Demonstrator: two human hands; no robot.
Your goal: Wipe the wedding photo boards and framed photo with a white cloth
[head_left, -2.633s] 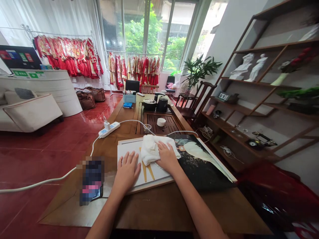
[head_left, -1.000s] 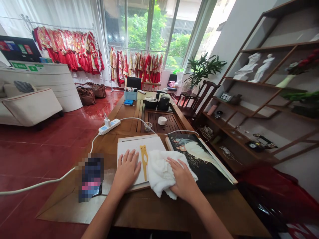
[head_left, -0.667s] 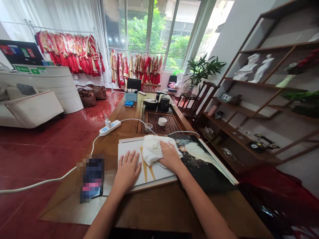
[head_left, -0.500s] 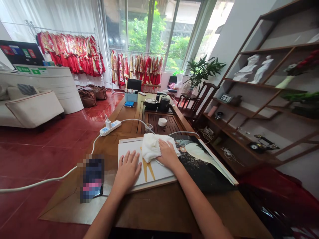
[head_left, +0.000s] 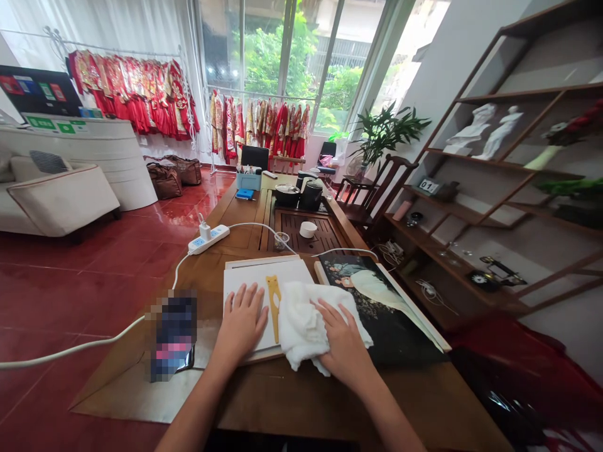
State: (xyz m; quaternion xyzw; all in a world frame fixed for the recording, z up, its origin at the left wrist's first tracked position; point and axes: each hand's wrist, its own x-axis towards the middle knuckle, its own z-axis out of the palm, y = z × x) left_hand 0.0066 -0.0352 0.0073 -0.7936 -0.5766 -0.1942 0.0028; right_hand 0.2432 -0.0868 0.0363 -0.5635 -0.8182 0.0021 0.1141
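My left hand (head_left: pixel 242 323) lies flat with spread fingers on a white panel (head_left: pixel 292 270), pressing near its left edge. Beneath my right hand (head_left: pixel 347 344) is a crumpled white towel (head_left: pixel 300 317), gripped from above. The towel covers the right part of the panel and hangs over its near edge. Between my hands a flat yellow figure (head_left: pixel 272 292) with two long prongs shows on the panel, its right side partly hidden by the towel. To the right, a framed picture (head_left: pixel 391 301) of a figure in a pale dress touches the towel's edge.
A blurred phone (head_left: pixel 173 339) lies at the table's left. Behind the panel are a white power strip (head_left: pixel 208 240) with its cable, a tea tray (head_left: pixel 325 235) bearing a white cup (head_left: pixel 308 229), and dark pots (head_left: pixel 311 196). Wooden shelves (head_left: pixel 471 207) stand on the right.
My right hand has dragged the towel right and toward me, baring the top of the yellow figure and more of the panel. My left hand has stayed in place.
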